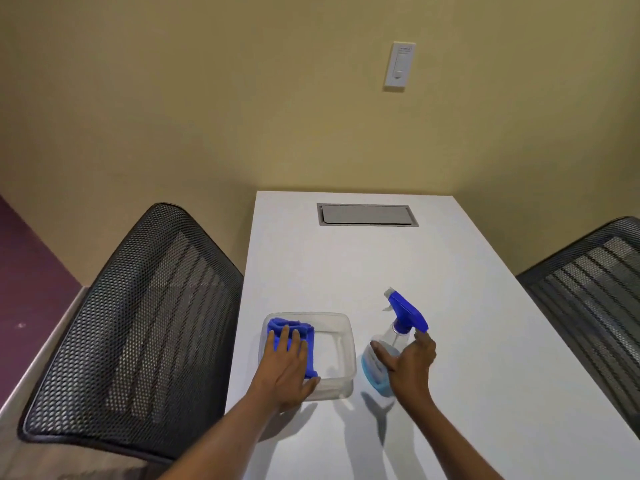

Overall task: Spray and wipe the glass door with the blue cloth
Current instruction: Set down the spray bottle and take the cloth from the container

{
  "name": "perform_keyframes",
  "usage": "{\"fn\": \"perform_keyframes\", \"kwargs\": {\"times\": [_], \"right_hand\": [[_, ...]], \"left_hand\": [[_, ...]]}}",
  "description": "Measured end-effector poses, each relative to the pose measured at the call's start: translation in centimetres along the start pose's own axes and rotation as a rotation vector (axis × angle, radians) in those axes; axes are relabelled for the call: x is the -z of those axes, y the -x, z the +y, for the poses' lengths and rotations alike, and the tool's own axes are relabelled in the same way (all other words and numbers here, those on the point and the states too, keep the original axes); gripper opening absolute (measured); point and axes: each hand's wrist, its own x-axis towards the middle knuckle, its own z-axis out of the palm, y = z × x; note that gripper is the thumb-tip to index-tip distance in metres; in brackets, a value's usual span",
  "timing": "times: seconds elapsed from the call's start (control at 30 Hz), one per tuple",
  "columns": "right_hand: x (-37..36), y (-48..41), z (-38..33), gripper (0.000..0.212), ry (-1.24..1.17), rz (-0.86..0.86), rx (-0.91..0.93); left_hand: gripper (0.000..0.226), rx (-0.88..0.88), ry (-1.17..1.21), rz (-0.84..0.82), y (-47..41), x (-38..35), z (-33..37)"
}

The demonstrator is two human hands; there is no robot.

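A folded blue cloth (298,332) lies in the left half of a clear plastic tub (341,355) on the white table (363,265). My left hand (289,368) rests flat on the cloth with its fingers spread, not closed around it. To the right stands a clear spray bottle (388,344) with a blue trigger head and a little blue liquid at the bottom. My right hand (410,362) is open around the bottle's body, thumb on its left side and fingers near the neck. No glass door is in view.
Black mesh chairs flank the table, one on the left (138,327) and one on the right (595,292). A grey cable hatch (367,214) sits in the table near the far edge. A beige wall with a white switch plate (399,65) stands behind.
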Motion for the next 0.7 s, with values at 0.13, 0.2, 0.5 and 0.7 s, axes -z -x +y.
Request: {"fn": "perform_keyframes", "kwargs": {"times": [0.13, 0.2, 0.5, 0.7], "right_hand": [[-2.0, 5.3, 0.5, 0.083, 0.094, 0.171, -0.093], [-3.5, 7.7, 0.8, 0.076, 0.092, 0.145, -0.054], [-9.6, 7.7, -1.4, 0.034, 0.192, -0.264, 0.340], [-14.0, 2.2, -2.4, 0.043, 0.271, -0.460, 0.061]], "left_hand": [[0.099, 0.004, -0.025, 0.045, -0.2, 0.2, -1.1], [0.099, 0.020, -0.044, 0.050, -0.2, 0.3, -1.8], [0.089, 0.177, -0.014, 0.083, -0.7, -0.2, -4.0], [0.085, 0.207, -0.037, 0.044, -2.2, -0.5, -3.8]]}}
